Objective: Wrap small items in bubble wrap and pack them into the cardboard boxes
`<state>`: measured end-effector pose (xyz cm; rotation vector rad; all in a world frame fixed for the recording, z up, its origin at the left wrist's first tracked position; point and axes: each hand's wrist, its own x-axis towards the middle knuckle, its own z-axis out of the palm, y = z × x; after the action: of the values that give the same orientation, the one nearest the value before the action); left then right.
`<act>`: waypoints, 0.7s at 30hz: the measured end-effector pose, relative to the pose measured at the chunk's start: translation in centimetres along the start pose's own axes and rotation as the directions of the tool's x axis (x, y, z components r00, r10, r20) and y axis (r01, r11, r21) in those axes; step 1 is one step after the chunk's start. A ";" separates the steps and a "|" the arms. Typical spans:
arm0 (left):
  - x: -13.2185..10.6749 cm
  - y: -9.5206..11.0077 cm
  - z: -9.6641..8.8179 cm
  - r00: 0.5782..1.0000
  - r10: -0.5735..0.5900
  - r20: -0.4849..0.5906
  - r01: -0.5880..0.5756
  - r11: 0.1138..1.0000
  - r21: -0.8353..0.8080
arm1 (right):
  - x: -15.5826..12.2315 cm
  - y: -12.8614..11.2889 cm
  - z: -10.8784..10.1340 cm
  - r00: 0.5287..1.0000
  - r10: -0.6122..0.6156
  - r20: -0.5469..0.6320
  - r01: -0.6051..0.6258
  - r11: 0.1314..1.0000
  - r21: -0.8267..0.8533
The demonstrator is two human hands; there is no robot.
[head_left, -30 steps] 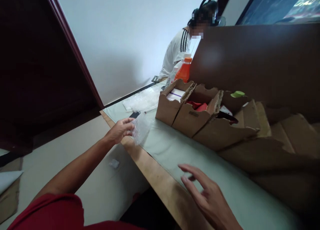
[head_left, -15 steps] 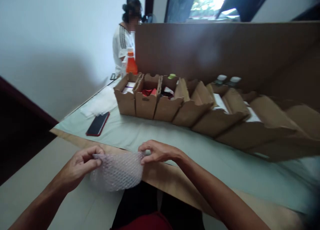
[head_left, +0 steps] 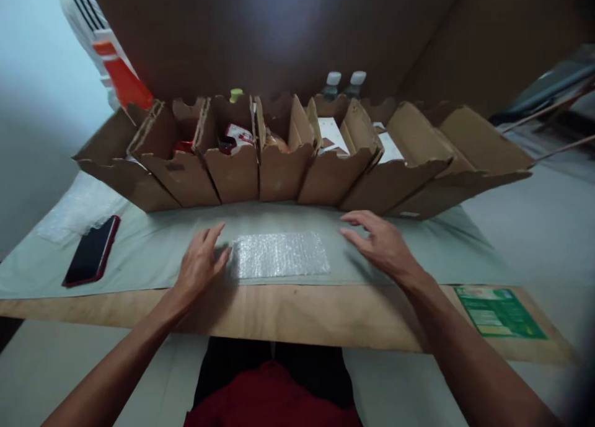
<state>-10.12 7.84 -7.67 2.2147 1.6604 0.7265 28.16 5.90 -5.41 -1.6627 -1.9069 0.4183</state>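
Observation:
A small sheet of bubble wrap (head_left: 279,255) lies flat on the pale green table cover (head_left: 153,250), near the wooden front edge. My left hand (head_left: 199,266) rests open just left of the sheet, fingertips at its edge. On the other side my right hand (head_left: 381,244) hovers open, fingers spread, a little apart from the sheet. Neither hand holds anything.
A row of open cardboard boxes (head_left: 279,157) with small goods stands behind the sheet, backed by a tall cardboard panel (head_left: 279,36). A dark phone (head_left: 92,258) in a red case lies at the left, beside more bubble wrap (head_left: 74,210). A green label (head_left: 498,312) sits at the right.
Both hands held the bubble wrap in front of the table edge; it now lies flat on the table and both hands have let go. The view has swung right and down.

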 end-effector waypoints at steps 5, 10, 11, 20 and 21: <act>-0.7 -0.1 1.1 0.923 0.344 0.175 -0.371 0.915 0.160 | -4.2 -1.0 1.7 0.960 -0.258 0.106 0.272 0.949 -0.156; 0.0 -1.9 2.4 0.896 0.404 0.183 -0.427 0.897 0.110 | -6.5 1.2 -0.5 0.979 -0.179 -0.097 0.159 0.970 -0.182; 0.1 -2.1 2.4 0.898 0.414 0.148 -0.430 0.897 0.101 | -6.9 2.6 -2.0 0.964 -0.126 -0.234 0.083 0.979 -0.185; 1.9 0.0 3.9 0.836 0.547 0.036 -0.546 0.827 0.131 | -2.2 17.3 -10.2 0.847 0.390 -0.360 -0.216 0.873 0.436; 1.9 0.1 4.1 0.828 0.560 0.039 -0.559 0.818 0.134 | -1.1 18.0 -10.1 0.869 0.384 -0.312 -0.202 0.851 0.484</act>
<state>-7.40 9.93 -10.63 2.8458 1.0672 0.7560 48.68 6.71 -8.03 -1.5860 -1.1495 0.5379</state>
